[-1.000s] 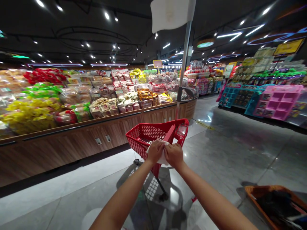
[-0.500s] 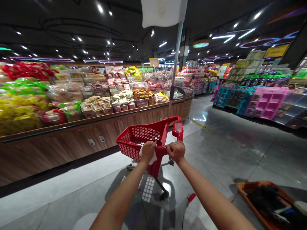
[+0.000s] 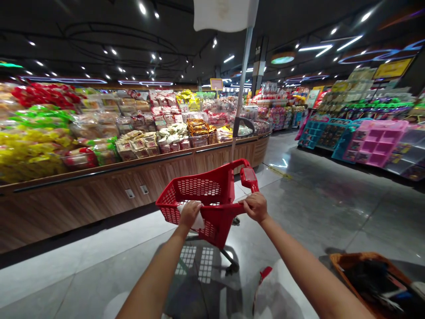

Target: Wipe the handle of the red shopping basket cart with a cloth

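Observation:
My left hand (image 3: 190,215) is closed over a white tissue or cloth (image 3: 198,223), pressing it against the near rim of a red plastic shopping cart (image 3: 199,195). My right hand (image 3: 255,207) grips the cart's red rim further right, close to its upright handle end. The hands are apart, with the cart's rim between them. A thin metal pole (image 3: 241,97) rises from the cart and carries a white flag (image 3: 226,13). The cart's basket looks bare through its mesh, and its lower frame and wheels stand on the polished floor.
A long wood-fronted counter (image 3: 99,190) piled with bagged snacks runs along the left. Pink and teal shelf racks (image 3: 375,141) stand at the right. An orange bin (image 3: 365,283) sits low at the right, with a white-and-red bag (image 3: 265,288) near it.
The cart has swung left in view. My hands have separated from the tissue-wrapped spot, and the left hand has slid left along the rim, taking the tissue with it.

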### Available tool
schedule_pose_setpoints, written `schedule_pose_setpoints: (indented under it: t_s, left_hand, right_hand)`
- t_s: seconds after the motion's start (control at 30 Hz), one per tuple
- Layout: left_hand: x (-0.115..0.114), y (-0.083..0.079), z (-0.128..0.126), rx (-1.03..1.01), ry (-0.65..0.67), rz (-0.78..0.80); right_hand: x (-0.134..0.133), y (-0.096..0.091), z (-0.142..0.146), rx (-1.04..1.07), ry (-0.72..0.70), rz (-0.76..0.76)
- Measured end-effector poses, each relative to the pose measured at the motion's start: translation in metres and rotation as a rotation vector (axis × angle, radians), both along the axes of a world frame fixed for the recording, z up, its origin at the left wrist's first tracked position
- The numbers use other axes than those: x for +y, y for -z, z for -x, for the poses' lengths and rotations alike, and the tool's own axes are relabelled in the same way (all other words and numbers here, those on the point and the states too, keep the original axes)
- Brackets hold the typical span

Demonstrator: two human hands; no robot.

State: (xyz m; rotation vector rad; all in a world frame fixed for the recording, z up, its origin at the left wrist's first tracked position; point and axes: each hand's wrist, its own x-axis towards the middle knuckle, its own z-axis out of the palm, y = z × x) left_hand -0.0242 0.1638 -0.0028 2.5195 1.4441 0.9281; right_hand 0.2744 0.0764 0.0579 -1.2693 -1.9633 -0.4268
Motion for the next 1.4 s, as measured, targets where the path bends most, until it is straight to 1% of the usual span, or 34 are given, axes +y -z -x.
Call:
schedule_pose_setpoints:
  t_s: [0.07,0.1,0.13,0.2,0.27,0.33,0.4,0.43,0.47,0.53,0.6,0.63,0.7,0.77,0.83,0.9,0.97,1.03,1.1,1.17,1.23,1.33,1.4]
  left_hand:
    - [0.001,0.004,0.017,0.067,-0.057,0.023]
    - [-0.001,0.005,0.020,0.108,-0.088,0.028]
    - [-0.005,0.005,0.019,0.144,-0.119,0.028]
    - [-0.015,0.005,0.007,0.169,-0.165,0.015]
    - [-0.026,0.004,-0.017,0.124,-0.169,-0.004]
    - [-0.034,0.003,-0.046,0.058,-0.114,-0.028]
    - [-0.038,0.002,-0.070,0.012,-0.056,-0.062]
    - [-0.038,0.002,-0.077,0.007,-0.032,-0.075]
    - [-0.038,0.001,-0.079,0.015,-0.013,-0.078]
    - [-0.036,0.001,-0.070,0.061,0.005,-0.042]
    - [-0.036,0.004,-0.044,0.126,-0.004,0.016]
    - [-0.038,0.006,-0.028,0.153,-0.025,0.035]
    - [-0.045,0.010,0.001,0.191,-0.085,0.045]
    - [-0.054,0.013,0.017,0.208,-0.154,0.037]
    - [-0.062,0.011,0.014,0.207,-0.225,0.041]
    - [-0.067,0.006,-0.002,0.203,-0.250,0.049]
    - [-0.067,0.000,-0.023,0.205,-0.243,0.058]
    - [-0.066,-0.004,-0.036,0.220,-0.232,0.068]
    - [-0.067,-0.005,-0.036,0.257,-0.232,0.076]
    - [-0.071,-0.004,-0.023,0.311,-0.231,0.077]
    - [-0.079,0.000,-0.002,0.351,-0.238,0.069]
    - [-0.097,0.009,0.035,0.363,-0.259,0.029]
    - [-0.111,0.016,0.055,0.350,-0.296,0.003]
  right_hand:
    - [0.005,-0.003,-0.014,-0.035,0.026,0.021]
    - [0.008,-0.006,-0.020,-0.065,0.055,0.037]
    - [0.011,-0.008,-0.025,-0.098,0.095,0.054]
    - [0.014,-0.014,-0.026,-0.145,0.195,0.087]
    - [0.014,-0.015,-0.012,-0.157,0.257,0.119]
    - [0.011,-0.009,0.015,-0.171,0.231,0.155]
    - [0.007,0.007,0.046,-0.217,0.135,0.205]
    - [0.006,0.017,0.058,-0.231,0.120,0.222]
    - [0.006,0.027,0.067,-0.234,0.137,0.231]
    - [0.008,0.044,0.073,-0.240,0.157,0.239]
    - [0.012,0.053,0.066,-0.258,0.144,0.239]
    - [0.014,0.055,0.061,-0.269,0.131,0.242]
    - [0.017,0.051,0.054,-0.274,0.139,0.265]
    - [0.017,0.044,0.059,-0.251,0.199,0.310]
    - [0.015,0.038,0.078,-0.231,0.237,0.368]
    - [0.011,0.038,0.102,-0.260,0.159,0.428]
    - [0.008,0.044,0.122,-0.305,0.050,0.474]
    - [0.006,0.053,0.130,-0.332,-0.001,0.483]
    - [0.005,0.060,0.126,-0.349,-0.011,0.469]
    - [0.006,0.063,0.116,-0.374,-0.028,0.467]
    - [0.008,0.064,0.105,-0.388,-0.014,0.492]
    - [0.011,0.062,0.094,-0.391,0.038,0.547]
    - [0.012,0.059,0.091,-0.383,0.095,0.580]
